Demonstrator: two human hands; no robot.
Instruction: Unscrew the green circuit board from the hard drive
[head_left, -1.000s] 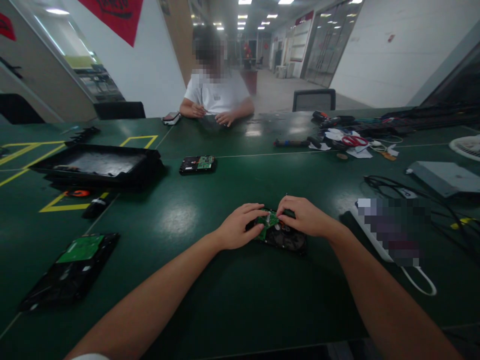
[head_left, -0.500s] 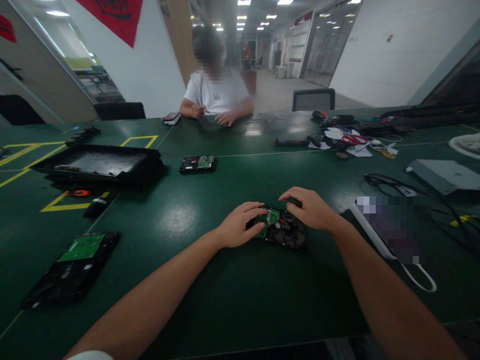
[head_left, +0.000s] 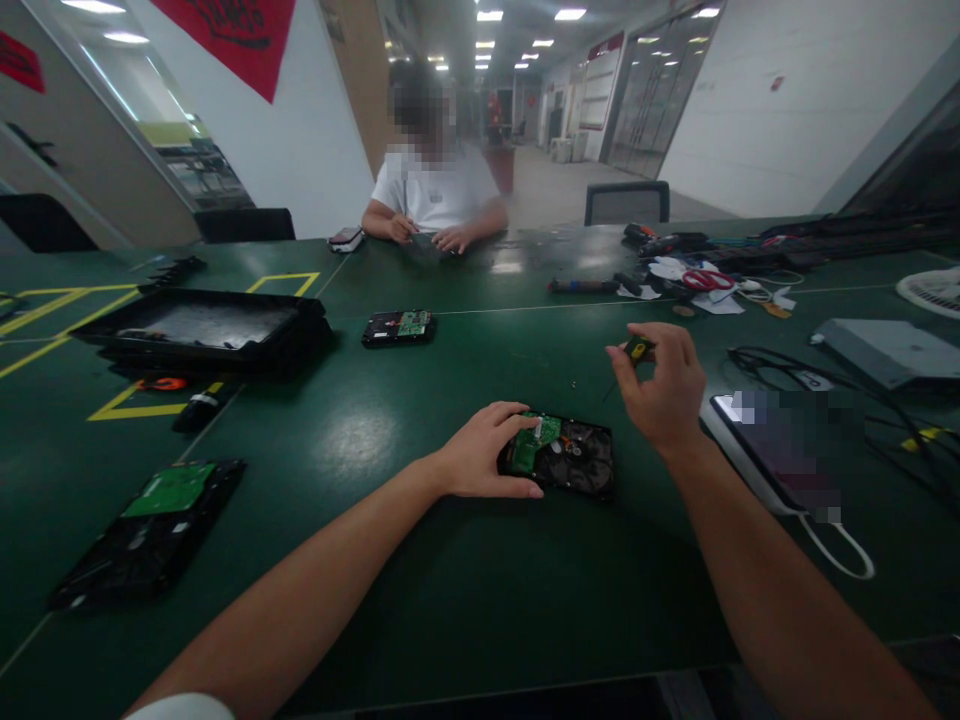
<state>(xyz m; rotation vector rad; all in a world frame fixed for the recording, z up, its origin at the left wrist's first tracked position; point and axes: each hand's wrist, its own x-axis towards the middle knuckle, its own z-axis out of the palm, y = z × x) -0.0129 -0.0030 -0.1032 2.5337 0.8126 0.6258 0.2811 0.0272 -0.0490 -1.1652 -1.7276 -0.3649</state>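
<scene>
A hard drive [head_left: 592,462] with a green circuit board lies flat on the table in front of me. My left hand [head_left: 491,450] grips its left end, fingers over the board and far edge, thumb along the near edge. Raised to the right of the drive, my right hand [head_left: 664,385] is closed around a small screwdriver [head_left: 639,347] with a yellow and black handle. Its thin shaft points down toward the table, apart from the drive. A tiny screw [head_left: 574,384] rests on the table just beyond the drive.
Two more hard drives lie on the table, one at near left [head_left: 150,530], one farther off [head_left: 397,328]. A black plastic casing [head_left: 210,330] stands at left. To the right are a phone [head_left: 772,450], cables and a grey metal box [head_left: 889,350]. A person [head_left: 435,195] sits opposite.
My right hand has risen from the drive and moved right, bringing the screwdriver into clearer view. My left thumb has moved from the drive's top to its near edge.
</scene>
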